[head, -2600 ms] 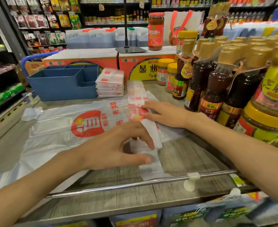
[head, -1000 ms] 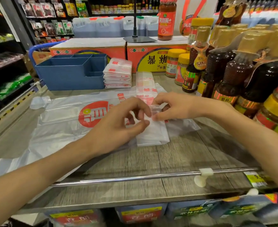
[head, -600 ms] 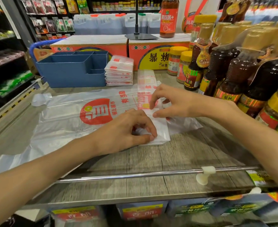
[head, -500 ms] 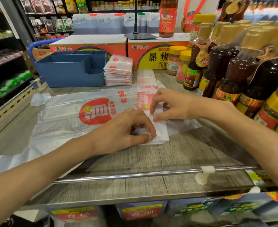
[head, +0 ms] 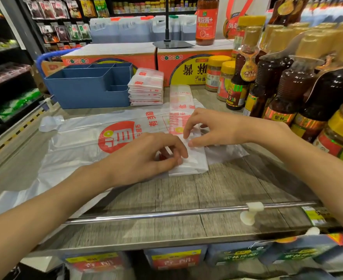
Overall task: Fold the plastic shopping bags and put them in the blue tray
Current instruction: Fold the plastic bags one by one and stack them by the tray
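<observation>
Folded white plastic bag strip [head: 195, 158] is pinched on wooden counter [head: 217, 190] by left hand [head: 144, 158] and right hand [head: 213, 128]; both grips closed on it.

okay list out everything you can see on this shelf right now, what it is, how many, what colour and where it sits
bag strip: one, white and red, mid-shelf, near end folded over, both hands on it
flat bag: one, white with red logo, spread beneath the strip, left
stack of folded bags: one stack, white and red, right of the tray
blue tray: one, divided, back left, nothing visible inside
cartons: two, orange, behind
jars: two, yellow-lidded, before the right carton
sauce bottles: many, dark, right
rail: one, metal, front edge
left hand: fingers curled on the fold
right hand: fingertips pinching the strip
</observation>
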